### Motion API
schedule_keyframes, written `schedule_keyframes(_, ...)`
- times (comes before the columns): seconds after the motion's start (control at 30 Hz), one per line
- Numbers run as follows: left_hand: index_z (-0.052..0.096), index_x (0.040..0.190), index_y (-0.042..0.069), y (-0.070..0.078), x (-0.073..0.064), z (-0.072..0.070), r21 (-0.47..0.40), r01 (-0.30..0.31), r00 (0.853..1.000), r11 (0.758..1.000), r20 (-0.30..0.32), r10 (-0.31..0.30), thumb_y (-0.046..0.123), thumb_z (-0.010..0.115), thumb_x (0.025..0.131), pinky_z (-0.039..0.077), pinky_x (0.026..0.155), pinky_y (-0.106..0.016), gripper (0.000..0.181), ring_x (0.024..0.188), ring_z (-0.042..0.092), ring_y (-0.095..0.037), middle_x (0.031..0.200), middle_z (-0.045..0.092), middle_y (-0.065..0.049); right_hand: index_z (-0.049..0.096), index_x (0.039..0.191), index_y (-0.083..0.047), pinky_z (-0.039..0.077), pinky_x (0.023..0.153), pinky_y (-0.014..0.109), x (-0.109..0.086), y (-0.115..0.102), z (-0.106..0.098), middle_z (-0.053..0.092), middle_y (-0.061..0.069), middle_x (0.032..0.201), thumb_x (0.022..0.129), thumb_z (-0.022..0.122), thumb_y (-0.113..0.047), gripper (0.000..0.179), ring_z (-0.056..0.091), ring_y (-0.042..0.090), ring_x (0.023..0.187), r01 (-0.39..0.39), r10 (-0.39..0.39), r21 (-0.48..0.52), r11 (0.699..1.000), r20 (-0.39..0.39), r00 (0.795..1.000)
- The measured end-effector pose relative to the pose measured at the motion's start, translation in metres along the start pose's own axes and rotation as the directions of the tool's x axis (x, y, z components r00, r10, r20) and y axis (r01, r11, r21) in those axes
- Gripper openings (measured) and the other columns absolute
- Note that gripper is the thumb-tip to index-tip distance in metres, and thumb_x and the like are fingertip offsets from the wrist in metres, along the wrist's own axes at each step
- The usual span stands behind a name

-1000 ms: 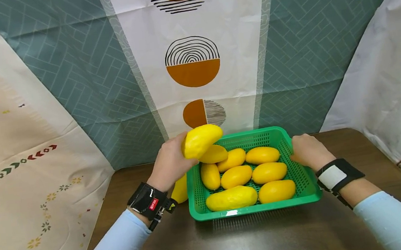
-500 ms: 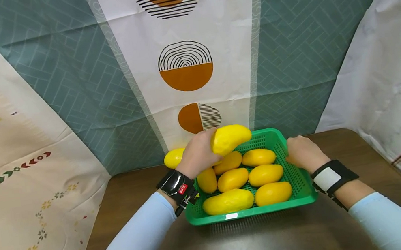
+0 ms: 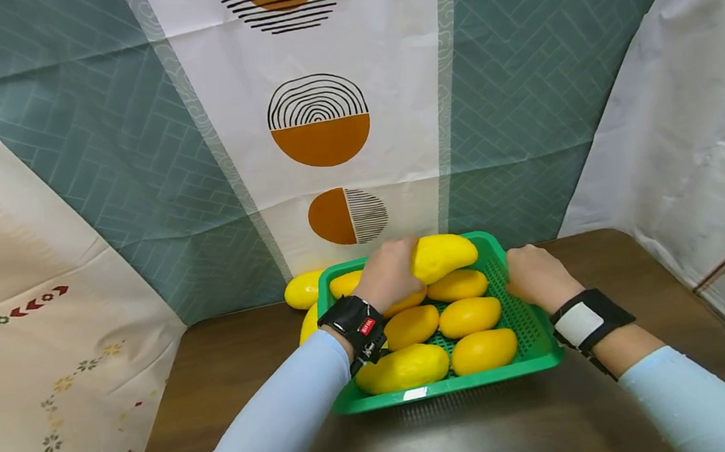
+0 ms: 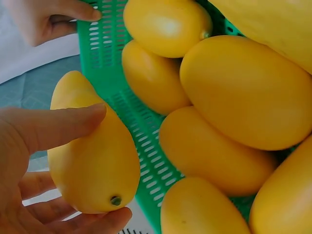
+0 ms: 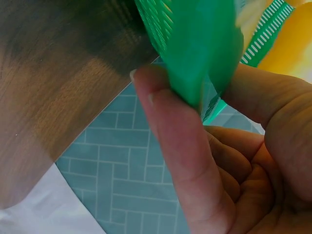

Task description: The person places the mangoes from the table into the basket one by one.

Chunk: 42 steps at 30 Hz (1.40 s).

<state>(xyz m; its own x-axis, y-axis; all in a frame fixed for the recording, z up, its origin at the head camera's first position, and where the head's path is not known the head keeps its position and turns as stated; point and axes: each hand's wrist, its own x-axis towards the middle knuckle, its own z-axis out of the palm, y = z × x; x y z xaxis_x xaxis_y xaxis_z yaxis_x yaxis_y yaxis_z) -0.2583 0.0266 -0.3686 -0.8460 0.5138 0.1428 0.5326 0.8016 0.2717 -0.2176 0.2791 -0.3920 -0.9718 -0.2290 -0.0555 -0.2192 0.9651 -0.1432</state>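
My left hand [image 3: 390, 274] grips a yellow mango [image 3: 445, 256] and holds it over the back right part of a green plastic basket [image 3: 546, 363]. In the left wrist view the thumb lies across this mango [image 4: 105, 156], its stem end showing, with the fingers curled underneath. Several mangoes, among them a front one [image 3: 485, 351], lie in the basket; the left hand hides part of them. My right hand [image 3: 539, 277] pinches the basket's right rim, thumb inside and index finger outside, as the right wrist view of the green rim [image 5: 192, 73] shows.
Outside the basket's left side, another mango [image 3: 303, 290] lies near the back of the brown wooden table [image 3: 233, 387], with part of a further one [image 3: 309, 324] in front of it. A patterned cloth [image 3: 196, 162] hangs right behind the table.
My left hand has carried the mango rightward from the basket's left side to its back right, uncovering mangoes at the left. The right hand stays on the rim; the head view has shifted slightly.
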Motion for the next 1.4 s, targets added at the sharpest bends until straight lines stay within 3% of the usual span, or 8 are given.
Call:
schedule_keyframes(0.17,0.050,0.126,0.013,0.000,0.006,0.010,0.029,0.012,1.000,1.000,0.021,-0.012,0.025,0.081,0.065,0.043,0.072,-0.025,0.070,0.085,0.049,-0.012,0.101,0.057,0.001,0.050,0.071,-0.004,0.045,0.050,0.030,0.001,0.000,0.001,0.047,0.005,0.063,0.079,0.069,-0.012,0.022,0.050,0.018,0.056,0.005,-0.005,-0.011,1.000,-0.009,1.000)
schedule_keyframes(0.43,0.053,0.115,0.014,0.001,0.013,0.023,0.061,0.015,0.998,0.998,0.066,-0.019,0.018,0.075,0.069,0.043,0.068,-0.024,0.051,0.080,0.049,-0.012,0.095,0.056,0.003,0.049,0.073,-0.003,0.045,0.051,0.030,0.001,0.000,0.002,0.047,0.006,0.064,0.080,0.068,-0.011,0.021,0.049,0.019,0.057,0.000,0.000,0.001,1.000,-0.011,1.000)
schedule_keyframes(0.7,0.049,0.126,0.014,0.004,0.012,0.027,0.138,0.044,0.992,0.989,0.114,-0.060,0.029,0.078,0.072,0.046,0.071,-0.029,0.064,0.092,0.051,-0.015,0.107,0.056,-0.003,0.050,0.072,-0.004,0.045,0.051,0.029,0.002,-0.002,0.002,0.046,0.005,0.064,0.080,0.068,-0.011,0.021,0.050,0.019,0.057,-0.003,0.003,0.001,1.000,-0.007,1.000)
schedule_keyframes(1.07,0.045,0.131,0.013,0.006,0.010,0.023,0.150,0.053,0.988,0.987,0.138,-0.074,0.032,0.081,0.069,0.048,0.072,-0.033,0.074,0.099,0.051,-0.018,0.112,0.055,-0.005,0.050,0.071,-0.004,0.045,0.051,0.029,0.000,-0.003,-0.001,0.047,0.006,0.064,0.079,0.067,-0.009,0.020,0.049,0.019,0.057,0.004,-0.005,-0.009,1.000,-0.020,1.000)
schedule_keyframes(1.3,0.050,0.120,0.013,0.007,0.008,0.012,0.135,0.044,0.991,0.990,0.120,-0.060,0.034,0.078,0.072,0.047,0.068,-0.030,0.060,0.090,0.050,-0.014,0.105,0.054,-0.002,0.051,0.072,-0.003,0.046,0.051,0.030,0.001,-0.004,0.000,0.048,0.006,0.065,0.080,0.067,-0.011,0.019,0.050,0.019,0.057,0.004,-0.005,-0.015,1.000,-0.012,1.000)
schedule_keyframes(1.4,0.050,0.124,0.013,0.008,0.006,0.006,0.117,0.054,0.990,0.992,0.122,-0.068,0.037,0.077,0.072,0.047,0.071,-0.031,0.063,0.094,0.050,-0.016,0.111,0.053,-0.004,0.050,0.071,-0.004,0.045,0.051,0.030,0.001,-0.003,0.001,0.048,0.005,0.064,0.080,0.068,-0.012,0.021,0.050,0.019,0.057,0.000,0.000,-0.020,1.000,-0.008,1.000)
